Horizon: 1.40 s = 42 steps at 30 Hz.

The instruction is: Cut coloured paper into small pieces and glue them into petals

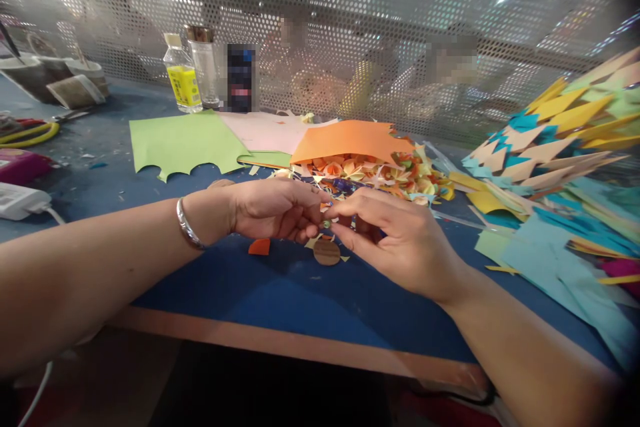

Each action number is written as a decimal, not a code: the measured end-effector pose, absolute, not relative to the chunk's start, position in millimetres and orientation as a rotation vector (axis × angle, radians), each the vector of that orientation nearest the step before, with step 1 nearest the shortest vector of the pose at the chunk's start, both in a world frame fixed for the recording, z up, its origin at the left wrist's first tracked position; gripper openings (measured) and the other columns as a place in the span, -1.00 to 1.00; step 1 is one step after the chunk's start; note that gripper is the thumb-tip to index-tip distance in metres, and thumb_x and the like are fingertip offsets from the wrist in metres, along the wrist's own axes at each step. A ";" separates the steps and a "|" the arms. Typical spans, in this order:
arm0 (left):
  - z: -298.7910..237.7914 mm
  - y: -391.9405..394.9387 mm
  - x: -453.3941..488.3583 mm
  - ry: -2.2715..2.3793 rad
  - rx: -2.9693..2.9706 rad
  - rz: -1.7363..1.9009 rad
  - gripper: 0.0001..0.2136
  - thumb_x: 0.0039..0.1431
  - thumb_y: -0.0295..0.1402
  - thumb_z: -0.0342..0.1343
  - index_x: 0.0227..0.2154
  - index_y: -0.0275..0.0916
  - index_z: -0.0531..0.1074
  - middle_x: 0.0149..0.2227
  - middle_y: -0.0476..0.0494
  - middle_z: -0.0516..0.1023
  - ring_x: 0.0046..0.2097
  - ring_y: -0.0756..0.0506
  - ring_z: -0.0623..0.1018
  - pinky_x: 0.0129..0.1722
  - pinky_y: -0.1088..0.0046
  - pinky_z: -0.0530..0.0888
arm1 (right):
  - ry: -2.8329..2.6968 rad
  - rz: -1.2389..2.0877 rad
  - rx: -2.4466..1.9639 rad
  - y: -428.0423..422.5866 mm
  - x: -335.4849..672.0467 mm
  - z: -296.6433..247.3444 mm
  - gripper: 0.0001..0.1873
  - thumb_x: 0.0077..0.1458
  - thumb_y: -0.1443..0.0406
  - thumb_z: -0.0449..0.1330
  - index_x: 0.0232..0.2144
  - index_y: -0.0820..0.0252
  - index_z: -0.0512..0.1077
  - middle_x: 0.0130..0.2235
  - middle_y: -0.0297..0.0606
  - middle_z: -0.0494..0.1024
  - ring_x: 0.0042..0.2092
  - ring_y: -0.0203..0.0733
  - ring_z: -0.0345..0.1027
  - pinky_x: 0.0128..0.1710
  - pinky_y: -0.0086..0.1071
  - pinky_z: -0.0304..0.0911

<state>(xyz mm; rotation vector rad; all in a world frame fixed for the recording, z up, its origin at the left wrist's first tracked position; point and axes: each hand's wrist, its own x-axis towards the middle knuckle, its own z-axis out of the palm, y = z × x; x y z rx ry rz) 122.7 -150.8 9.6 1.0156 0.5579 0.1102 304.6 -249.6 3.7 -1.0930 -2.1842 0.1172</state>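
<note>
Over the middle of the table, my left hand (pixel 280 208) and my right hand (pixel 395 230) meet fingertip to fingertip. Between them sits a tiny pale green piece (pixel 327 223), apparently curled paper, pinched by both hands. The right hand's thumb and forefinger close on it from the right. The left fingers are bent around its other side and partly hide one another. A round brown disc (pixel 327 252) lies on the table just below the fingertips, with small paper scraps beside it. An orange paper scrap (pixel 259 247) rests under the left hand.
Behind the hands are a heap of coloured paper curls (pixel 370 177), an orange sheet (pixel 345 140) and a scalloped green sheet (pixel 183 140). Folded paper points (pixel 545 140) and blue sheets (pixel 540 250) crowd the right. A bottle (pixel 183 80) stands at the perforated metal screen (pixel 350 33).
</note>
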 end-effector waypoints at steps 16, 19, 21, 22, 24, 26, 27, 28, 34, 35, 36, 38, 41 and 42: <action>15.3 -155.1 119.2 0.520 1.689 0.443 -0.80 -0.06 -0.53 0.22 -0.37 -0.28 0.33 -0.44 -0.02 0.49 -0.42 0.06 0.49 -0.43 0.54 0.40 | -2.075 0.137 -1.277 -245.4 308.0 5.3 -0.92 0.15 0.37 0.21 -0.29 0.21 0.51 -0.46 -0.34 0.43 -0.50 -0.36 0.26 -0.52 -0.47 0.19; 12.3 -154.5 120.2 0.504 1.742 0.487 -0.81 -0.04 -0.52 0.22 -0.38 -0.28 0.32 -0.44 -0.02 0.49 -0.42 0.06 0.49 -0.41 0.52 0.41 | -2.076 0.156 -1.291 -245.3 308.4 5.0 -0.92 0.15 0.36 0.21 -0.30 0.20 0.51 -0.45 -0.34 0.45 -0.50 -0.36 0.26 -0.53 -0.48 0.18; 10.8 -153.8 120.4 0.497 1.748 0.502 -0.83 -0.02 -0.53 0.20 -0.39 -0.27 0.31 -0.46 -0.02 0.49 -0.42 0.06 0.49 -0.40 0.52 0.41 | -2.072 0.168 -1.308 -245.8 308.4 4.9 -0.92 0.15 0.35 0.21 -0.30 0.20 0.51 -0.45 -0.33 0.45 -0.50 -0.36 0.25 -0.54 -0.47 0.17; 10.3 -153.4 120.4 0.497 1.748 0.505 -0.83 -0.02 -0.53 0.20 -0.39 -0.27 0.31 -0.46 -0.02 0.49 -0.42 0.06 0.49 -0.40 0.53 0.41 | -2.070 0.174 -1.319 -246.2 308.4 4.9 -0.92 0.15 0.35 0.21 -0.30 0.19 0.51 -0.45 -0.33 0.46 -0.50 -0.35 0.26 -0.54 -0.47 0.17; 9.5 -153.1 120.2 0.495 1.745 0.501 -0.84 -0.02 -0.53 0.19 -0.40 -0.27 0.31 -0.47 -0.01 0.49 -0.43 0.07 0.49 -0.41 0.53 0.41 | -2.070 0.185 -1.336 -246.9 308.5 5.1 -0.92 0.15 0.34 0.21 -0.29 0.19 0.51 -0.45 -0.33 0.47 -0.50 -0.35 0.25 -0.54 -0.47 0.17; 9.1 -153.1 120.1 0.484 1.745 0.495 -0.85 -0.01 -0.53 0.19 -0.40 -0.27 0.31 -0.47 -0.01 0.48 -0.44 0.07 0.49 -0.42 0.53 0.41 | -2.076 0.193 -1.344 -247.3 308.4 5.4 -0.92 0.14 0.34 0.21 -0.29 0.19 0.51 -0.45 -0.34 0.48 -0.51 -0.36 0.24 -0.54 -0.47 0.17; 9.1 -153.2 120.1 0.480 1.746 0.494 -0.85 0.00 -0.52 0.19 -0.40 -0.27 0.31 -0.47 -0.02 0.48 -0.44 0.07 0.49 -0.42 0.53 0.41 | -2.078 0.199 -1.349 -247.3 308.3 5.5 -0.92 0.14 0.34 0.21 -0.29 0.18 0.52 -0.45 -0.34 0.48 -0.52 -0.36 0.24 -0.54 -0.47 0.17; 9.1 -153.3 120.2 0.479 1.745 0.492 -0.86 0.01 -0.51 0.19 -0.40 -0.27 0.31 -0.47 -0.02 0.48 -0.44 0.07 0.49 -0.42 0.53 0.41 | -2.078 0.204 -1.353 -247.1 308.2 5.5 -0.91 0.14 0.34 0.21 -0.29 0.18 0.52 -0.45 -0.34 0.48 -0.52 -0.36 0.24 -0.54 -0.47 0.16; 8.5 -152.3 120.2 0.472 1.778 0.477 -0.85 0.02 -0.45 0.21 -0.38 -0.27 0.34 -0.44 -0.05 0.50 -0.42 0.05 0.50 -0.40 0.53 0.42 | -2.060 0.251 -1.384 -244.6 309.4 3.0 -0.91 0.16 0.31 0.20 -0.30 0.17 0.52 -0.42 -0.32 0.51 -0.48 -0.34 0.28 -0.51 -0.47 0.18; 8.4 -152.2 120.1 0.468 1.808 0.482 -0.84 0.00 -0.45 0.22 -0.37 -0.27 0.34 -0.42 -0.06 0.51 -0.40 0.05 0.50 -0.39 0.53 0.41 | -2.058 0.259 -1.392 -244.4 309.9 2.6 -0.90 0.16 0.30 0.20 -0.29 0.17 0.52 -0.42 -0.32 0.51 -0.48 -0.34 0.28 -0.51 -0.46 0.19; 8.5 -152.5 120.1 0.467 1.844 0.487 -0.82 -0.01 -0.45 0.24 -0.37 -0.27 0.34 -0.40 -0.06 0.51 -0.39 0.05 0.50 -0.40 0.54 0.40 | -2.056 0.265 -1.397 -244.4 310.4 2.3 -0.90 0.16 0.30 0.20 -0.29 0.17 0.52 -0.42 -0.32 0.52 -0.47 -0.34 0.29 -0.50 -0.46 0.19; 8.9 -153.9 120.1 0.464 1.917 0.509 -0.82 -0.02 -0.45 0.25 -0.37 -0.28 0.34 -0.40 -0.05 0.50 -0.41 0.07 0.47 -0.41 0.55 0.38 | -2.060 0.269 -1.402 -244.6 311.0 2.2 -0.90 0.16 0.30 0.21 -0.29 0.18 0.52 -0.41 -0.31 0.52 -0.46 -0.34 0.30 -0.49 -0.47 0.20; 9.9 -156.8 120.3 0.464 1.989 0.531 -0.85 0.01 -0.48 0.21 -0.36 -0.27 0.35 -0.42 -0.03 0.49 -0.44 0.09 0.43 -0.44 0.56 0.36 | -2.065 0.260 -1.405 -245.2 310.6 2.7 -0.89 0.16 0.30 0.20 -0.30 0.18 0.53 -0.40 -0.31 0.54 -0.48 -0.35 0.29 -0.50 -0.47 0.20; 10.0 -157.4 120.4 0.469 2.000 0.537 -0.85 0.01 -0.49 0.20 -0.37 -0.27 0.34 -0.42 -0.02 0.49 -0.45 0.09 0.43 -0.45 0.57 0.36 | -2.064 0.258 -1.407 -245.3 310.2 2.9 -0.89 0.16 0.30 0.20 -0.30 0.18 0.53 -0.40 -0.31 0.53 -0.49 -0.35 0.28 -0.50 -0.47 0.19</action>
